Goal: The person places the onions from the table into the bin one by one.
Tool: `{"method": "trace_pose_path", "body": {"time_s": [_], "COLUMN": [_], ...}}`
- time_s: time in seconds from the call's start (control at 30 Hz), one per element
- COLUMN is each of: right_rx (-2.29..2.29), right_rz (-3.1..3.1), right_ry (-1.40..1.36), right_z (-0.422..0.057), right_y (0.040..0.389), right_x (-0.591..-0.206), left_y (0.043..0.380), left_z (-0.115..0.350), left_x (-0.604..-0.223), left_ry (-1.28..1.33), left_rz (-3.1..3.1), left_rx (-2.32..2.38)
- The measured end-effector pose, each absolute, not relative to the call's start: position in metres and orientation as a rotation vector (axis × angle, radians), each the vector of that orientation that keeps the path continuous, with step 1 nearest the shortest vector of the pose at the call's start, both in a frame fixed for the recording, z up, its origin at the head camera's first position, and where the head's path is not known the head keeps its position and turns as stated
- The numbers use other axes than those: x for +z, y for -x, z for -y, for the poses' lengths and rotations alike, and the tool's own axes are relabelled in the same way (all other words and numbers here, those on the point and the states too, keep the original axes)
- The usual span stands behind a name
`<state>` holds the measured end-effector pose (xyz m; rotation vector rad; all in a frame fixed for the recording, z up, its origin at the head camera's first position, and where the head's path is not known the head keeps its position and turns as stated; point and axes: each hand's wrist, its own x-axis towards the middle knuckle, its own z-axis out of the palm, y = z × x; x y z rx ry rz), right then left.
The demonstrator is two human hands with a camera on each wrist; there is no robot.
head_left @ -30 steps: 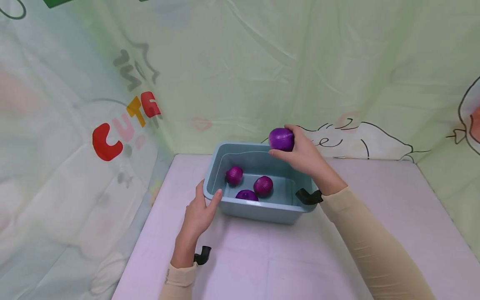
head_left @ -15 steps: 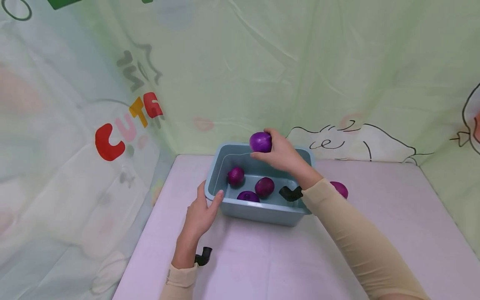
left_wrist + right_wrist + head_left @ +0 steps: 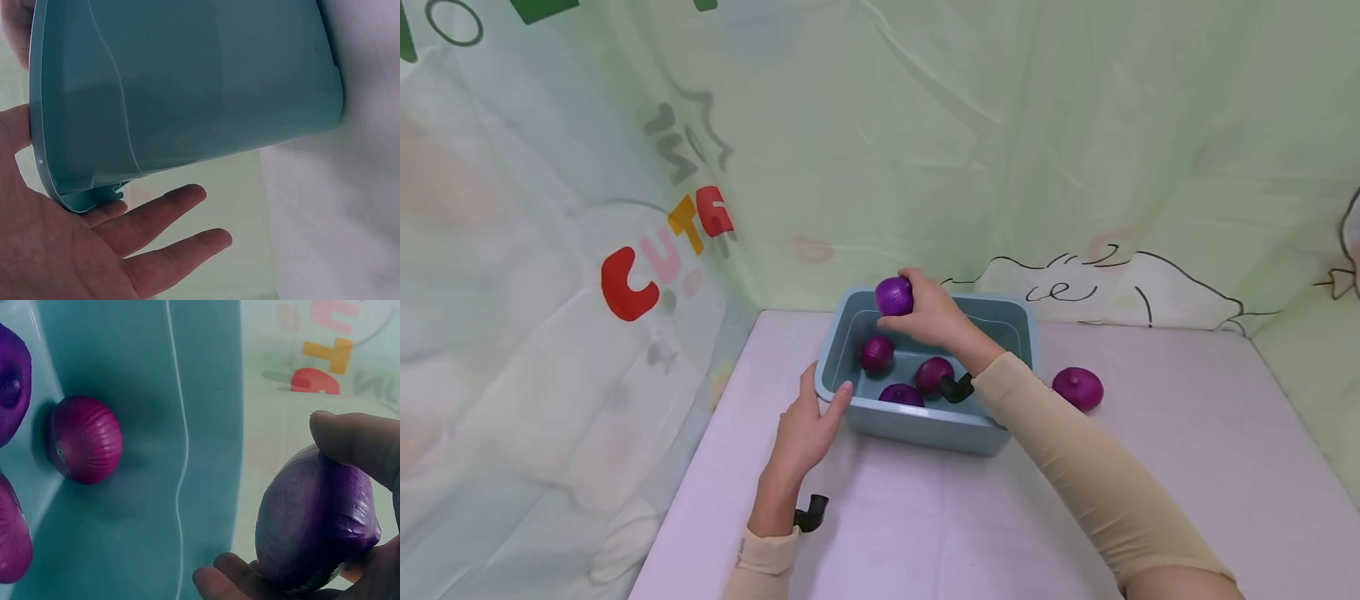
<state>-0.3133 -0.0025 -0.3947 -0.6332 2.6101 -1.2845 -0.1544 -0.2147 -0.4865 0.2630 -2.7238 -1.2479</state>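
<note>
My right hand (image 3: 931, 315) grips the likely slick onion (image 3: 892, 297), safest by its sides; my straight-fingered left hand (image 3: 805, 432) touches the tub (image 3: 917, 428).

A printed curtain (image 3: 880, 125) hangs behind the pale table (image 3: 1195, 417).

Bin (image 3: 925, 429) open far right; sleeve (image 3: 1075, 458) (beige) blocks near corner.

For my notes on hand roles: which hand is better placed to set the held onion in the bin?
Likely the right hand: it grips the purple onion close to the bin, which the left hand touches.
</note>
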Motion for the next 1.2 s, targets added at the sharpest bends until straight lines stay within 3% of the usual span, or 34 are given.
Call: {"method": "trace_pose_path", "body": {"time_s": [1.2], "right_rx": [-0.95], "right_rz": [-2.631], "right_ry": [0.535], "right_z": [0.057], "right_y": [0.323], "right_x": [-0.432], "left_y": [0.154], "left_z": [0.214], "left_x": [-0.488], "left_ry": [-0.279], "left_rz": [2.745], "left_rx": [-1.231]}}
